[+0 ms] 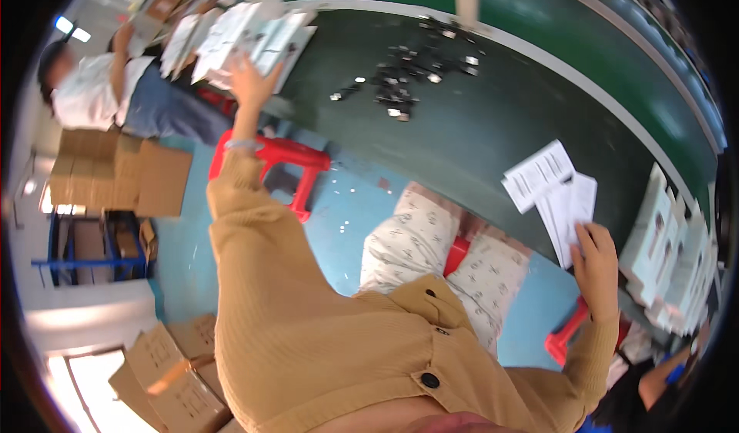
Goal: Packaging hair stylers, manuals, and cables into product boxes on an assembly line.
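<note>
My left hand (250, 85) reaches far out to the left with its fingers spread, holding nothing that I can see. It is at a row of white flat boxes (232, 39) standing on the dark green table (462, 121), and seems to touch the nearest ones. At the table's near right edge, my right hand (596, 270) rests its slightly bent, parted fingers on the lower end of some white printed leaflets (566, 206). The leaflets lie fanned out and overlap. A loose pile of small black cables with metal plugs (400, 75) lies toward the table's far middle.
More white boxes (668, 260) stand in a row at the right. A red stool (289, 156) is beneath my left arm. At the far left a person (115, 86) works beside cardboard boxes (115, 173). Further cartons (177, 375) are at lower left. Another person's arm (662, 375) shows at lower right.
</note>
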Demonstrator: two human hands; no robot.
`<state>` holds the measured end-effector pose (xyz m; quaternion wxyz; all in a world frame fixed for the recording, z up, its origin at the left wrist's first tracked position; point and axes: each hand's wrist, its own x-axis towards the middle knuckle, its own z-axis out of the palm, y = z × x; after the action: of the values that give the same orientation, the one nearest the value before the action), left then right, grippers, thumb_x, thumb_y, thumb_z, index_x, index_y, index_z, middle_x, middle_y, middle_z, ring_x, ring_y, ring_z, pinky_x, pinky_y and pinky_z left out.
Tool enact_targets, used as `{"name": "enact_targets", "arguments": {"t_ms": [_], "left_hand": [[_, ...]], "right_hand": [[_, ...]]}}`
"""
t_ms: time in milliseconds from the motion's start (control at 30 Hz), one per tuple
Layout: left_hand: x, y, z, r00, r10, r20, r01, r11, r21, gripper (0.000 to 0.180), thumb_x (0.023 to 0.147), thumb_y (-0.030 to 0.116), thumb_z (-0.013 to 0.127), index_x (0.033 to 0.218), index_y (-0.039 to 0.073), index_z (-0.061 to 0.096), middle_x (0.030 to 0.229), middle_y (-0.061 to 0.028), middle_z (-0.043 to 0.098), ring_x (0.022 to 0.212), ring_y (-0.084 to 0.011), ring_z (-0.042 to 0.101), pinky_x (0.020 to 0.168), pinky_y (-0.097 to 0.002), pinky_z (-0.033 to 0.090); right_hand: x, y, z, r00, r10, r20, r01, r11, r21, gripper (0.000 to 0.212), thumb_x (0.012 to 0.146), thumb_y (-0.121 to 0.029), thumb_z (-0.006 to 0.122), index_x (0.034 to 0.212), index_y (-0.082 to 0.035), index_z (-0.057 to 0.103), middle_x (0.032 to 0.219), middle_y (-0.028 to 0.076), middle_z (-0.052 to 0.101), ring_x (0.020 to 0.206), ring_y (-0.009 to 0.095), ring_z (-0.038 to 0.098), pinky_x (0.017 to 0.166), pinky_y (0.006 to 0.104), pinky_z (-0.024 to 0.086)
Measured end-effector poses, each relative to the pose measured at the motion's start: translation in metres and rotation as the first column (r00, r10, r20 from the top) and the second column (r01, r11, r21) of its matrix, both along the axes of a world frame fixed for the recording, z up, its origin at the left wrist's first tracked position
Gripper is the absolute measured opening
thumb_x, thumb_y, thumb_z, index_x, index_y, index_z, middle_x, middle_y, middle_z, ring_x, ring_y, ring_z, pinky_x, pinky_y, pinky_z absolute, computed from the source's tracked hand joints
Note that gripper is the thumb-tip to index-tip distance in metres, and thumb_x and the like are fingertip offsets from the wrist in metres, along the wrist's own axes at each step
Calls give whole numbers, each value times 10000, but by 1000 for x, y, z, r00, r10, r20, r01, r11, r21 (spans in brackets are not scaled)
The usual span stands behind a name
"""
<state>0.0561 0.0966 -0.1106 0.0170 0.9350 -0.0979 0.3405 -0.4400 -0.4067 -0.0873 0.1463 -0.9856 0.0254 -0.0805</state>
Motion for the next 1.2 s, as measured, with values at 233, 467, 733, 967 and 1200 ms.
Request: {"name": "enact_targets", "arguments": {"t_ms": [233,467,733,967,1200], "left_hand": [[3,-22,14,914,0,-406,-2,1000,-5,750,745,529,694,1287,62,468,1268,-243,517,1181,-413,492,970,-470,409],[-59,-43,21,962,-246,-119,193,919,-343,848,657,295,816,1314,-29,390,1190,-266,491,1097,-422,464,946,-462,398],[-238,-132,40,245,-930,-273,71,298,-952,951,588,340,907,1312,7,387,1177,-83,541,1119,-164,497,981,-309,384],[-297,-168,28,16,-924,-383,167,380,-910,1016,483,306,939,1306,4,426,1138,-134,622,1092,-201,573,947,-330,427],[-323,-169,7,-80,-928,-364,63,360,-931,1047,507,305,940,1344,13,383,1222,-124,560,1146,-221,536,979,-348,402]], "right_hand": [[0,-10,-2,955,-234,181,236,972,13,198,857,-15,575,1048,28,603,924,200,617,804,363,605,696,390,483],[-2,-23,10,818,-509,269,393,835,385,180,907,-56,576,1068,22,599,880,108,646,676,134,605,601,250,463],[14,26,81,802,-420,425,-48,664,747,182,916,9,563,1084,59,609,913,136,656,668,126,618,567,206,424],[65,57,124,873,150,463,-319,896,310,209,795,84,585,971,7,668,875,124,687,656,193,640,583,248,476],[82,72,97,942,186,281,-298,847,440,255,788,-102,684,1033,-33,658,915,114,651,643,222,581,563,287,457]]}}
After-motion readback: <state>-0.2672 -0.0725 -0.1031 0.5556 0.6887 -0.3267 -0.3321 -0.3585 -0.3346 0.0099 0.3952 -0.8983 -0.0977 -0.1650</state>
